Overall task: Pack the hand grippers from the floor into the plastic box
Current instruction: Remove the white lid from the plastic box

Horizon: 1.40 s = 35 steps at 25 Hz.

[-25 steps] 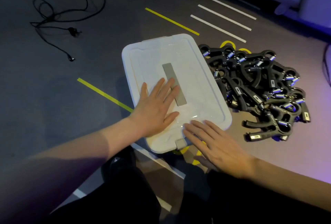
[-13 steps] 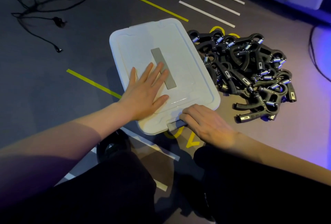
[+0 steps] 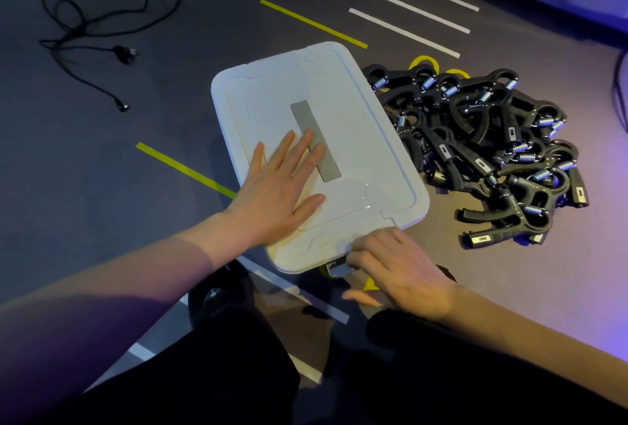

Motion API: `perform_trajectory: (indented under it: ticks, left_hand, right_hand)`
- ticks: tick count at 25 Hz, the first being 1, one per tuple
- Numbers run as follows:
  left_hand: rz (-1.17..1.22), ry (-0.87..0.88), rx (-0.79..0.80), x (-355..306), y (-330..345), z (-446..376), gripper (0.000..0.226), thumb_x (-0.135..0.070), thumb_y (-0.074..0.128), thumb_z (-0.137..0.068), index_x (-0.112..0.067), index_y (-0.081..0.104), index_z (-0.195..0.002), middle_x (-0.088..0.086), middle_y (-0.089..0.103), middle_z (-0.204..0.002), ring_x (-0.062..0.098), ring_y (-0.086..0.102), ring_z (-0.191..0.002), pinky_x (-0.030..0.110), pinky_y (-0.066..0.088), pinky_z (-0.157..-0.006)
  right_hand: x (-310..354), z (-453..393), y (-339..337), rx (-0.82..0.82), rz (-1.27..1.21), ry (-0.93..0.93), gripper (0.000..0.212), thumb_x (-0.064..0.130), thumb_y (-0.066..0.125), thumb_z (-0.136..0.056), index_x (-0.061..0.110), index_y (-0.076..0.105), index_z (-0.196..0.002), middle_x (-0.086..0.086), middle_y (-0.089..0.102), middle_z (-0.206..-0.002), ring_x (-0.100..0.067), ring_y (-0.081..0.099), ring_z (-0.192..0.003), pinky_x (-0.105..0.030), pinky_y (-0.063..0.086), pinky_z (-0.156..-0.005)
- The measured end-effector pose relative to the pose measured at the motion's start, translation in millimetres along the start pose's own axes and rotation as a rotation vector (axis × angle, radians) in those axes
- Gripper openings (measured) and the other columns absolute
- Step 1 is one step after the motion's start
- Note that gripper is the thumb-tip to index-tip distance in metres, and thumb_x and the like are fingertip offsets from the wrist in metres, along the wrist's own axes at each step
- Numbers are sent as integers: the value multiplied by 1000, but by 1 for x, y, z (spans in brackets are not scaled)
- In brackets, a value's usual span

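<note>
okay, i see the plastic box (image 3: 339, 112) in the middle of the frame, white lid (image 3: 360, 139) on, grey strip (image 3: 314, 141) across its top. left hand (image 3: 275, 193) lies flat on the lid, fingers spread, tips touching the strip. right hand (image 3: 397, 271) is curled at the lid's near edge, fingers hooked over the grey latch (image 3: 334, 268). the hand grippers (image 3: 489, 149) sit heaped on the floor (image 3: 102, 203), just right of the box. a black cable (image 3: 102, 27) lies loose at upper left.

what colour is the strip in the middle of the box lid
Grey: the strip runs along the white lid, clearest in the head view.
</note>
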<state>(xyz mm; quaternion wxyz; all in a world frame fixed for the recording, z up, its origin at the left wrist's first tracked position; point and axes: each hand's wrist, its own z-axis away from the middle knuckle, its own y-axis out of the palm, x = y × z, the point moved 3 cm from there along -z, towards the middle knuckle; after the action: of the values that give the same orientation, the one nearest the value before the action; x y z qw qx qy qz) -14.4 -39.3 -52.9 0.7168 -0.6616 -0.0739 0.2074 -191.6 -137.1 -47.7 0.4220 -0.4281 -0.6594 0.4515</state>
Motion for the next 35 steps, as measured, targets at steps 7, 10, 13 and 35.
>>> perform_trajectory:
  ticks: [7, 10, 13, 35]
  left_hand:
    - [33, -103, -121, 1, -9, 0, 67, -47, 21, -90, -8, 22, -145, 12, 16, -154, 30, 16, -141, 54, 16, -110]
    - [-43, -287, -67, 13, -11, 1, 75, -55, 12, -89, -7, 11, -147, 13, 0, -156, 33, -2, -142, 59, 6, -109]
    - [6, -387, 30, 17, -4, 1, 79, -62, 5, -87, -12, -7, -147, 6, -20, -154, 26, -19, -141, 58, -3, -109]
    - [439, -352, -402, 27, -17, 6, 56, 8, 35, -90, -3, 26, -143, 3, 11, -155, 13, 3, -142, 5, -4, -106]
  right_hand:
    - [-48, -119, -22, 73, -135, 575, 44, 26, 53, -88, 4, 42, -124, -14, 47, -116, -34, 52, -100, -38, 42, -75]
    - [-56, -148, -12, 210, -27, 696, 36, 25, 51, -92, 7, 39, -120, -11, 44, -119, -29, 50, -105, -30, 31, -68]
    - [-56, -163, -10, 245, -27, 811, 30, 16, 51, -92, 6, 40, -118, -12, 47, -116, -30, 55, -103, -30, 32, -66]
    - [-68, -161, -28, 161, -261, 989, 35, 14, 62, -73, 16, 30, -60, 2, 36, -61, -27, 43, -67, -24, 22, -44]
